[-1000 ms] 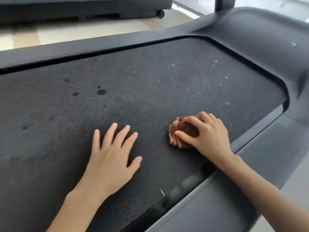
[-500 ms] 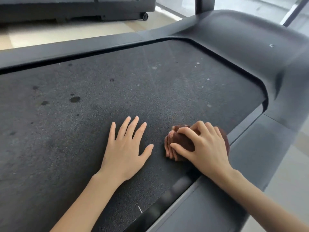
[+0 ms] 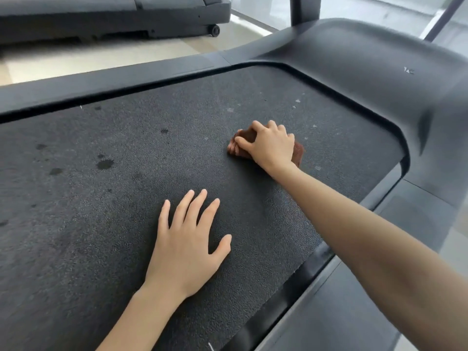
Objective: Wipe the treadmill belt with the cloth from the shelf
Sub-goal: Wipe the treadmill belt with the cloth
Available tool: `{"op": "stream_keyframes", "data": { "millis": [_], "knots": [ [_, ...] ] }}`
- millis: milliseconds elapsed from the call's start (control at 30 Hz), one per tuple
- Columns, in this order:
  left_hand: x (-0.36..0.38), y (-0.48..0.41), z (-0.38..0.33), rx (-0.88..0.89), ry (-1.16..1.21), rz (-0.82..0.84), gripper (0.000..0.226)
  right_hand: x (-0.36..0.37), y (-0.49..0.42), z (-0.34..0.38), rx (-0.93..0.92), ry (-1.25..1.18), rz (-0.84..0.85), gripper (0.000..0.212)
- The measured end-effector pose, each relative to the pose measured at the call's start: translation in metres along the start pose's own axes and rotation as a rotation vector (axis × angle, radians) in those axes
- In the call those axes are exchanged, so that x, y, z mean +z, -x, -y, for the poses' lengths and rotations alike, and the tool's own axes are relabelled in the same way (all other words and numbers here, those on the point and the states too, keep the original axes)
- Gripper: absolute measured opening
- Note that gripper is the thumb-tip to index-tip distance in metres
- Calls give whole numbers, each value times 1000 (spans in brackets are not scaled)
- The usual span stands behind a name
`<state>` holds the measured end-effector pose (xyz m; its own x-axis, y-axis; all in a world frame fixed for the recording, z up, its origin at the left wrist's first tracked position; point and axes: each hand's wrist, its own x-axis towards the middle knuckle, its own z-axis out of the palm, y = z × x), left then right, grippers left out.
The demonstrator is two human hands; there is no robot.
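Right hand (image 3: 271, 145) around brown cloth (image 3: 298, 152)

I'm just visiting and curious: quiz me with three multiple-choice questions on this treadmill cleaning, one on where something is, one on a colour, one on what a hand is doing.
1. Where is the cloth?
A. On the belt, under the right hand
B. On the floor beside the treadmill
C. Draped over the side rail

2. What colour is the cloth?
A. White
B. Brown
C. Blue

3. How is the left hand?
A. Flat on the belt, fingers spread
B. Clenched in a fist
C. Gripping the cloth

Answers:
1 A: the right hand grips the cloth against the belt's far part.
2 B: brown fabric shows on both sides of the right hand.
3 A: the palm lies down on the belt, holding nothing, apart from the cloth.
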<state>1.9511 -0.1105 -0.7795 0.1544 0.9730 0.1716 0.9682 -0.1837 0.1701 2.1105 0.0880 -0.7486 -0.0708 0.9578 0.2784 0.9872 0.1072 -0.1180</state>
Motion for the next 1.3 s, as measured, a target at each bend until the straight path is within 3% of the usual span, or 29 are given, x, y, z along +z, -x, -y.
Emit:
{"op": "stream_keyframes", "data": {
  "millis": [100,367,533,767,967,1167,1300],
  "knots": [
    [0,0,1,0,4,5,66,2,4,4,-1,42,-44,51],
    [3,0,1,10,-4,-17,66,-21,122,-17,-309,-14,-228,46],
    [4,1,2,22,-17,-30,66,-32,157,-42,-433,-50,-230,44],
    [5,1,2,34,-22,-40,67,-23,126,-42,-308,-57,-207,45],
    [3,1,1,19,-5,-30,68,-27,94,-34,1,49,-45,47],
    [-2,1,0,10,13,-1,71,-45,142,-26,14,134,46,50],
    [0,1,1,12,-17,29,80,-57,170,-40,-81,112,47,49]
  ]
}}
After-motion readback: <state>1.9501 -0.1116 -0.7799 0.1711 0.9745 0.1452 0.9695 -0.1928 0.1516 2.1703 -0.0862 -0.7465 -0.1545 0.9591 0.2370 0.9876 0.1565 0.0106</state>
